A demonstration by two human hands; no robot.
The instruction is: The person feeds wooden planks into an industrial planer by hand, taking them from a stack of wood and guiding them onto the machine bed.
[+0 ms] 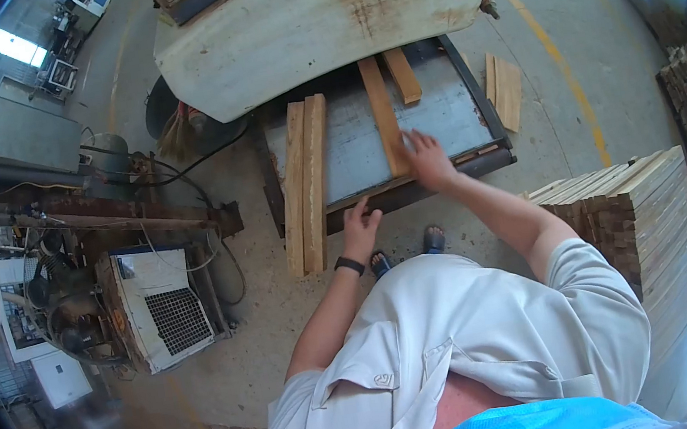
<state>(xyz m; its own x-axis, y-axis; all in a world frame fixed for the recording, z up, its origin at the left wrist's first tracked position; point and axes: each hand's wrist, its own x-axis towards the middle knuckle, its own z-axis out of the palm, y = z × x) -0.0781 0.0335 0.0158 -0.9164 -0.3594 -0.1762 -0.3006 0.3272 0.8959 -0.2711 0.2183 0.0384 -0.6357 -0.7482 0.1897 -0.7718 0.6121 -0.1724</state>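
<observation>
A long wooden board (382,112) lies on the metal machine table (342,144), its far end under the pale machine cover. My right hand (429,160) is at this board's near end, fingers spread and touching its right edge or just beside it. My left hand (358,232) is by the table's front edge, its fingers slightly bent and apart, with nothing visible in it. Left of it, two wooden boards (306,185) rest side by side, overhanging the table's front edge. A shorter piece of wood (401,76) sticks out from under the cover.
The large stained machine cover (317,29) spans the far side of the table. A tall stack of boards (642,216) stands at my right. Offcuts (504,91) lie beyond the table's right edge. At left are a machine with a grille (176,320), hoses and a broom (173,142).
</observation>
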